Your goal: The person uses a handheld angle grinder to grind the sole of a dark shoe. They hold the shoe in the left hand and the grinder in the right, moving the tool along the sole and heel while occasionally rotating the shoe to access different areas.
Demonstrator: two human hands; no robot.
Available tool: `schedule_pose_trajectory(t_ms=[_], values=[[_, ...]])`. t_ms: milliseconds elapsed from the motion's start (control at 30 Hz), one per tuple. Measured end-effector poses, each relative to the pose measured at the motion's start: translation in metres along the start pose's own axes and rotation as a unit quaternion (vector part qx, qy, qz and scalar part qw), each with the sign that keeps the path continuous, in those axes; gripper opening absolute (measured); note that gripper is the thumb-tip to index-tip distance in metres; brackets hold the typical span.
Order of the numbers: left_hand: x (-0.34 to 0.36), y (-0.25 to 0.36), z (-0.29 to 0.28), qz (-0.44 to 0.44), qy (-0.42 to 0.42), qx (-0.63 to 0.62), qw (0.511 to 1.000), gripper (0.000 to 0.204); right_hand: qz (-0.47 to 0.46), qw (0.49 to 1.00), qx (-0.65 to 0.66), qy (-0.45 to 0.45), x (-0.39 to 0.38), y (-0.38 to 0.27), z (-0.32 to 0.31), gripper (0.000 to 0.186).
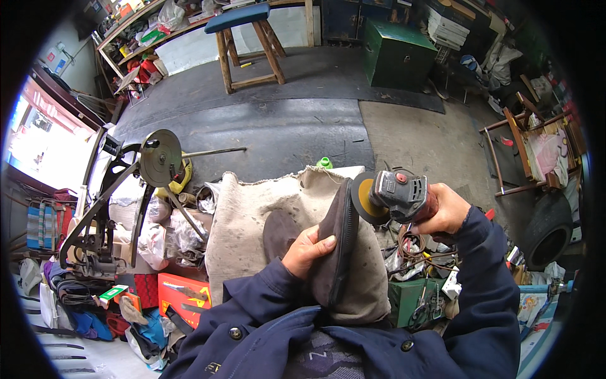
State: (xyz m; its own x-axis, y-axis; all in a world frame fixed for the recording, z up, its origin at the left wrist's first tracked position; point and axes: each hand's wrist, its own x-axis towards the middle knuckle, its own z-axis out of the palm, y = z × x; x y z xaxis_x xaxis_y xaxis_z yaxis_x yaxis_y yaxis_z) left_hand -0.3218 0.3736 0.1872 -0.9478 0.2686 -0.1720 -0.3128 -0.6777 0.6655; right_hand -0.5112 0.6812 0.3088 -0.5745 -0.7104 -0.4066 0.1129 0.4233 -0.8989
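Fingers of your left hand (308, 251) close around a brown shoe (329, 221), apparently bracing its dark sole (344, 243) toward the disc (364, 198); contact is unclear. Your right hand (447, 207) wraps the angle grinder (399, 192), seemingly for control. The brown shoe stands toward the right edge of the lap cloth (238, 196); what looks like its mate (276, 230) lies nearer the left edge, probably for easy reach.

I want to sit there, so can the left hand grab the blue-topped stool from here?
Probably not. The stool stands far across the dark mat, well beyond the cloth on the person's lap, and the left hand is busy holding a dark shoe.
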Motion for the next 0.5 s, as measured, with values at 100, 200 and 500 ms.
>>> schedule_pose_trajectory(t_ms=[100,200,500], values=[[-0.001,0.001,0.0,-0.003,-0.004,-0.005,1.0,0.051,-0.001,1.0,-0.008,-0.009,-0.013,-0.001,0.004,0.05],[-0.001,0.0,0.002,0.003,0.002,0.0,1.0,0.051,-0.006,0.999,-0.043,-0.01,-0.022,-0.004,0.014,0.048],[0.0,0.001,0.003,-0.002,-0.001,0.001,1.0,0.051,-0.018,0.991,-0.129,-0.017,-0.01,-0.014,0.007,0.049]])
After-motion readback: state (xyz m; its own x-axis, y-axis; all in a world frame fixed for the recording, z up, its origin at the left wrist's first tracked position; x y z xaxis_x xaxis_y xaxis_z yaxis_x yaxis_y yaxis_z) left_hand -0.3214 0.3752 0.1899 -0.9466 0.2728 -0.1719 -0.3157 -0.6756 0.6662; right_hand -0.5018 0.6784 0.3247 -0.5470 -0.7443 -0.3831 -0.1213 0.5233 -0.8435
